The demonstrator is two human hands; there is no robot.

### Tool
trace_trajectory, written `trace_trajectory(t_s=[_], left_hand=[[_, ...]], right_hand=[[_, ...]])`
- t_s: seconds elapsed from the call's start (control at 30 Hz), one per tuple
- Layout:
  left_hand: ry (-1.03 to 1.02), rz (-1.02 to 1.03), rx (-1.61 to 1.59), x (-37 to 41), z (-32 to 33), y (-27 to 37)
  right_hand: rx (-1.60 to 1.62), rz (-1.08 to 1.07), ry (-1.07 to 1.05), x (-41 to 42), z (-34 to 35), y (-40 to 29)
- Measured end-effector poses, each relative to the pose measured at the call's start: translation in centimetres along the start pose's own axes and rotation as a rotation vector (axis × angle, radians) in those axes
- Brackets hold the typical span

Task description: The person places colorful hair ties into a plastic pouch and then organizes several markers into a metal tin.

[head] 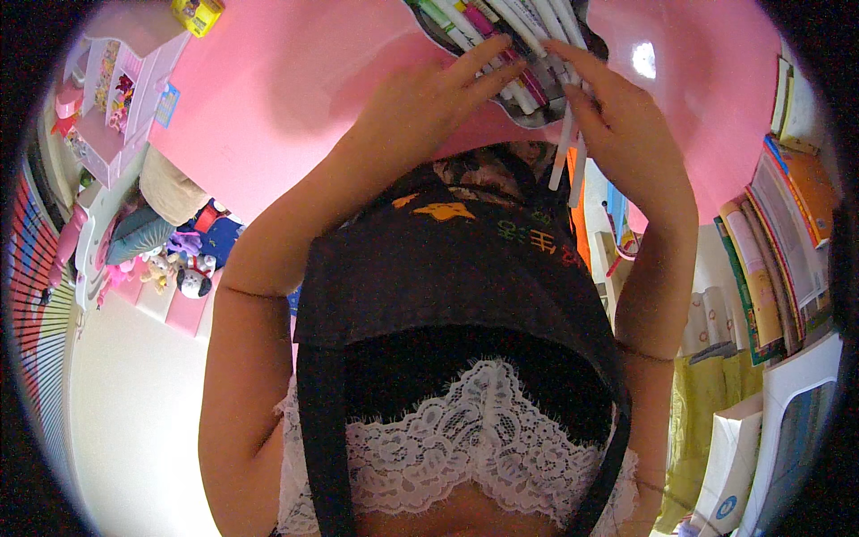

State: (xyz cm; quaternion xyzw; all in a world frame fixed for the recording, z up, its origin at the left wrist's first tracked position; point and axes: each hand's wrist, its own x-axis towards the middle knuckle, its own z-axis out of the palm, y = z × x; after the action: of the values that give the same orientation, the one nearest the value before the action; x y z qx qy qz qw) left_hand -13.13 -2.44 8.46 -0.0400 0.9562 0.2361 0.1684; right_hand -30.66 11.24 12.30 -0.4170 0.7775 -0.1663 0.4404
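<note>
A dark, wavy-edged tray or pouch (533, 121) lies at the top of the pink table (302, 87), holding several white-barrelled pens or markers with green and magenta parts (480, 20). My left hand (463, 87) rests over them, fingers spread on the pens; whether it grips one cannot be told. My right hand (597, 101) has thumb and fingers closed around slim white sticks or pens (560, 154), whose lower ends hang past the table edge. Below, a black apron (436, 282) with coloured print covers my front.
A yellow packet (198, 15) and a lilac shelf organiser (134, 121) stand at upper left. Plush toys (194, 278) lie at left below the table. Books and folders (772, 248) are stacked at right, above a white box (728, 463).
</note>
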Motion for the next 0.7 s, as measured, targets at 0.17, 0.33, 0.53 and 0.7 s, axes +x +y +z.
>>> trace_trajectory(t_s=[0.17,0.33,0.53,0.7], left_hand=[[0.041,-0.009,-0.027,-0.1,0.3,-0.6],[0.041,-0.025,0.022,-0.6,0.5,-0.4],[0.050,-0.043,-0.014,-1.0,0.5,-0.5],[0.003,-0.036,-0.052,-0.6,0.0,-0.1]], right_hand=[[-0.012,-0.038,-0.047,0.2,1.9,0.3],[-0.096,0.030,-0.029,0.2,2.0,-0.1],[-0.023,0.040,-0.031,-0.7,1.0,0.5],[0.001,0.119,0.051,-0.6,-0.2,-0.3]])
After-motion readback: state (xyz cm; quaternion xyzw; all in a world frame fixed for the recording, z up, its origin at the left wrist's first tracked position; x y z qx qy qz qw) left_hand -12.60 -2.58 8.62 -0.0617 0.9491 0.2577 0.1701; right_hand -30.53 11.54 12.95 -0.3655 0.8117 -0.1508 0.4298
